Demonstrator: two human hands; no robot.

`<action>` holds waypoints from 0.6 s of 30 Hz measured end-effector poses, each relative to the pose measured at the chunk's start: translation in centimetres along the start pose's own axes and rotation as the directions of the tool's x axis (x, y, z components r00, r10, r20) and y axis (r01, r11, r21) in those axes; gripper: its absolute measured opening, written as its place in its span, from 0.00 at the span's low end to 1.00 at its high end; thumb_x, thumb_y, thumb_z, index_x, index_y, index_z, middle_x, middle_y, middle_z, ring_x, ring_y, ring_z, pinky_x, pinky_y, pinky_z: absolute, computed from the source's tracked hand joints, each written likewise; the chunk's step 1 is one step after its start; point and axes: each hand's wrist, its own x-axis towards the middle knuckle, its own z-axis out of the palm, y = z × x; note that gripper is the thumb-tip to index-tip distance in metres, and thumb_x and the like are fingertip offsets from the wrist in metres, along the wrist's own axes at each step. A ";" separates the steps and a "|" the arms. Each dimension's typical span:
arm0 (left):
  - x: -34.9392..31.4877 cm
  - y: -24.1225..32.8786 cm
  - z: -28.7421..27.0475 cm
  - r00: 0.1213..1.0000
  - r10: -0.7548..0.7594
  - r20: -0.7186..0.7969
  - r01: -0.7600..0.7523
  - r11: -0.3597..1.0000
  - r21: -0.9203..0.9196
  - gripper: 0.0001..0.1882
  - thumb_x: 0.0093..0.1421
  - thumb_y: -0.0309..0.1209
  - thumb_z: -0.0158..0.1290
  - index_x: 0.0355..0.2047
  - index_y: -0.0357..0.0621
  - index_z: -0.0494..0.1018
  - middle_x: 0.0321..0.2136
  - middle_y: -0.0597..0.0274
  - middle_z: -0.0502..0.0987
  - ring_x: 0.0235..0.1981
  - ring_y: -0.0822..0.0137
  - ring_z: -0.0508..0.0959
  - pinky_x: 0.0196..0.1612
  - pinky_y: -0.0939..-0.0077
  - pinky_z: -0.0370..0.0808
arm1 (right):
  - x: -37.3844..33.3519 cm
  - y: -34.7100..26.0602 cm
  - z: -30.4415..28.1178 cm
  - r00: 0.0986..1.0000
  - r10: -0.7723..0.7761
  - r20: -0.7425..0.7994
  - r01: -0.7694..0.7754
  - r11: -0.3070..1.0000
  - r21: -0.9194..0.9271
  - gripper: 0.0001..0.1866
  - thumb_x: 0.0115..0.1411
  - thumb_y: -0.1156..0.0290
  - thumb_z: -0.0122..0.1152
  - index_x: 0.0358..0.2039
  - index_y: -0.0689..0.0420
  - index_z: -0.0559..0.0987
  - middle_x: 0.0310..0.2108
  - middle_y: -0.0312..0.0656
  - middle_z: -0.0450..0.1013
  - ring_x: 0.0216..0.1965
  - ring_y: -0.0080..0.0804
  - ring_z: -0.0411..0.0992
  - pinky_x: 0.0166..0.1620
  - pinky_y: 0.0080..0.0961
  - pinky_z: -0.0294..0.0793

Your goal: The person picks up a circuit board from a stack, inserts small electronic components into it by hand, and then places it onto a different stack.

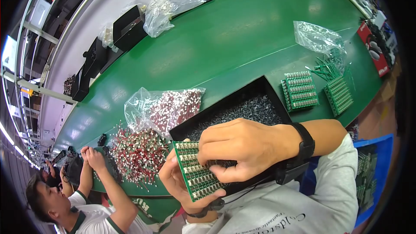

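My left hand (170,177) grips a green circuit board panel (189,174) by its edges, tilted, with rows of small pale metal-and-white connectors facing up. My right hand (242,145) is over the panel, fingers bent down onto its right side. Its thumb and fingers are drawn close together; what lies between the fingertips is hidden. Beneath both hands stands a black tray (265,87) holding many small clear-and-dark parts (251,112). To the left is a heap of red wires with white connectors (138,155).
A clear bag of similar wired connectors (175,106) lies behind the heap. Stacked board panels (300,90), another panel stack (339,95) and green strips (325,68) are at the right. A blue bin (381,147) stands beside me. A co-worker (56,203) sits at the left.
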 end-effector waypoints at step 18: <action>-0.2 0.2 0.6 0.995 -0.059 -0.084 0.054 0.997 -0.057 0.62 0.35 0.48 0.79 0.63 0.42 0.52 0.56 0.40 0.65 0.53 0.52 0.73 0.55 0.59 0.74 | -0.4 0.2 -0.1 0.999 0.037 0.012 -0.037 0.999 0.009 0.07 0.48 0.79 0.63 0.29 0.60 0.75 0.25 0.41 0.71 0.23 0.41 0.72 0.26 0.34 0.72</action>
